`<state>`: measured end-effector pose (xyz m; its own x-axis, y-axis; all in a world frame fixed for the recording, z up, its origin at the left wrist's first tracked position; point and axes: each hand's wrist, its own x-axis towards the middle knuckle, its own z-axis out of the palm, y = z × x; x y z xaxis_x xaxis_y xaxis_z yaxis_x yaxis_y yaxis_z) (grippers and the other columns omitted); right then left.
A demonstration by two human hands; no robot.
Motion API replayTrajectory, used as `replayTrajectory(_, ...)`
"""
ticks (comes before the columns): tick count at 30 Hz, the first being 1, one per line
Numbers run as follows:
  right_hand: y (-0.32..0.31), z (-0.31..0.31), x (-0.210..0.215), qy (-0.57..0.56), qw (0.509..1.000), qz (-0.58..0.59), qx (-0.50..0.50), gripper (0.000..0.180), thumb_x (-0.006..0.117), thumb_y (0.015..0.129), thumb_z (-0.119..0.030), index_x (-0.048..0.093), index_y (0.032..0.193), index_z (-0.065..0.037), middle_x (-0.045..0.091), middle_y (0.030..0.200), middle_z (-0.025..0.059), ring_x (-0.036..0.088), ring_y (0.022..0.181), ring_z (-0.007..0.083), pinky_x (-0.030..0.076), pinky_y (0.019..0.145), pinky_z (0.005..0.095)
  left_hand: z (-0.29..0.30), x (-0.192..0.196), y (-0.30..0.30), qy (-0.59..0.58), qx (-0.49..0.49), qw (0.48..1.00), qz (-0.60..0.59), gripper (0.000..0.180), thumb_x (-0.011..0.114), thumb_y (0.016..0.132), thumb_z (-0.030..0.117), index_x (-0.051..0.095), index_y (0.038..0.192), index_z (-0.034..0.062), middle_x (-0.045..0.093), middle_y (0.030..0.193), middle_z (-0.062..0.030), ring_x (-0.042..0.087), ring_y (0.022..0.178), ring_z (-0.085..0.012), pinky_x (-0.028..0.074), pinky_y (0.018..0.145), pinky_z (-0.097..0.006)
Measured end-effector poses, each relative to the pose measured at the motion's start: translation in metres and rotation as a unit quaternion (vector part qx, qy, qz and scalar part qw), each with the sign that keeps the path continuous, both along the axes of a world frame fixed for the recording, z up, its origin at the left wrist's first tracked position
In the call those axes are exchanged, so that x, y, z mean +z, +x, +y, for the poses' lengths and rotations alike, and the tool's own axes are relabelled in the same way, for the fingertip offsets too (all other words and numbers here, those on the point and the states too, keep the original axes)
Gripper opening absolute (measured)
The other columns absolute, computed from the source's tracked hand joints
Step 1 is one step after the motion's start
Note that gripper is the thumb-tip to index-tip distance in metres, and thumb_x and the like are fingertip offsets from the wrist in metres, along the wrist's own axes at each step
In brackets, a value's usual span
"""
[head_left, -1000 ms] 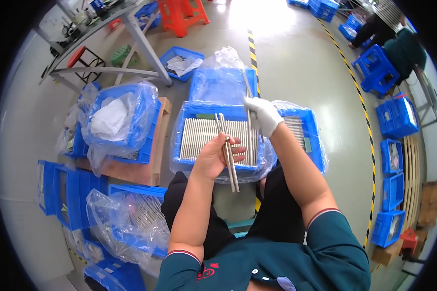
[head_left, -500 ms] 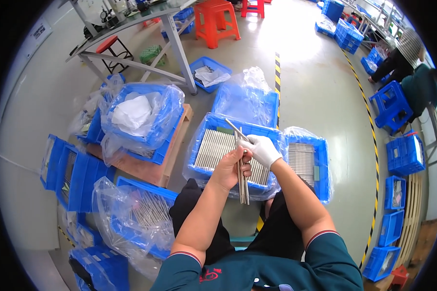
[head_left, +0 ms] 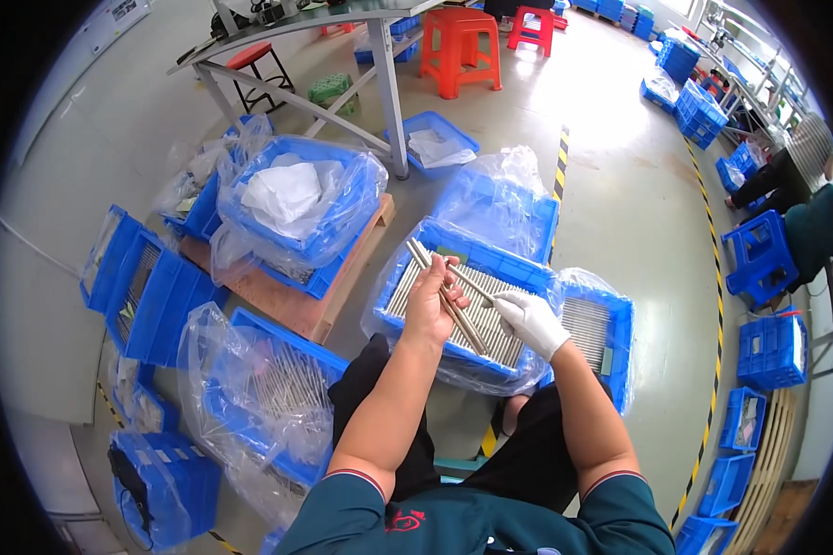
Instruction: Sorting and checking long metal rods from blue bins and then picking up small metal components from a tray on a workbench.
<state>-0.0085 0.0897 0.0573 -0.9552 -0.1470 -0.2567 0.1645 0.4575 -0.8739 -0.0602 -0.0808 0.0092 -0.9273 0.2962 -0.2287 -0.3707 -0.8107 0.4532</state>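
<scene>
We see a blue crate [head_left: 491,262] lined with clear plastic and full of metal rods on the floor before our knees. Above it our bare left hand [head_left: 429,305] grips a few long rods [head_left: 444,294], and our gloved right hand [head_left: 530,319] pinches one rod's end.

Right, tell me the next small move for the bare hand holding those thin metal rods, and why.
Probably steady the bundle while the white-gloved right hand draws one rod clear. The bare left hand grips several thin grey metal rods above the plastic-lined blue crate of rods, and the gloved fingertips pinch one rod's end.
</scene>
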Motion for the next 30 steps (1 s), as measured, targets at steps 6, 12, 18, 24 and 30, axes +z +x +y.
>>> replayTrajectory(6,-0.001,-0.013,-0.007,-0.029,0.998,0.003,-0.056,0.035,0.048,0.087,-0.023,0.057,0.113,-0.002,0.059,0.071,0.0097,0.056,0.060,0.0129,0.045,0.060,0.0275,0.014,-0.007,0.009,-0.062,-0.022,0.998,-0.008,0.029,0.059,0.088,0.032,0.059,0.097,0.0042,0.043,0.064,0.0042,0.040,0.051,-0.0067,0.038,0.048,-0.023)
replayTrajectory(12,-0.012,-0.021,-0.024,-0.291,0.949,-0.055,-0.111,0.049,0.049,0.078,-0.006,0.046,0.127,-0.004,0.052,0.075,-0.0013,0.049,0.061,0.0057,0.040,0.055,0.0198,0.031,-0.007,0.022,-0.135,-0.077,0.988,0.011,0.026,0.058,0.089,0.033,0.063,0.091,0.0078,0.045,0.064,0.0058,0.040,0.050,-0.0044,0.036,0.045,-0.019)
replayTrajectory(18,-0.004,-0.025,-0.035,0.187,0.966,0.164,-0.074,0.056,0.052,0.082,-0.014,0.035,0.135,-0.005,0.060,0.080,0.0265,0.062,0.071,0.0349,0.047,0.063,0.0413,0.026,-0.009,0.016,-0.223,-0.096,0.970,0.020,0.020,0.060,0.087,0.028,0.062,0.085,0.0083,0.043,0.062,0.0056,0.041,0.048,-0.0036,0.035,0.041,-0.019)
replayTrajectory(24,-0.006,-0.032,-0.029,0.219,0.964,0.137,-0.062,0.058,0.052,0.082,-0.015,0.031,0.136,-0.006,0.060,0.081,0.0271,0.060,0.074,0.0401,0.047,0.066,0.0442,0.026,-0.013,0.017,-0.286,-0.031,0.956,0.059,0.024,0.058,0.088,0.030,0.060,0.083,0.0069,0.042,0.062,0.0060,0.039,0.047,-0.0016,0.034,0.041,-0.017)
replayTrajectory(30,-0.010,-0.032,-0.025,-0.067,0.992,0.008,-0.109,0.053,0.052,0.080,-0.014,0.040,0.131,-0.001,0.065,0.086,0.0149,0.064,0.069,0.0197,0.050,0.063,0.0301,0.024,-0.007,0.018,-0.185,-0.071,0.980,0.015,0.020,0.056,0.090,0.027,0.063,0.087,0.0084,0.047,0.063,0.0064,0.040,0.045,-0.0024,0.034,0.042,-0.018)
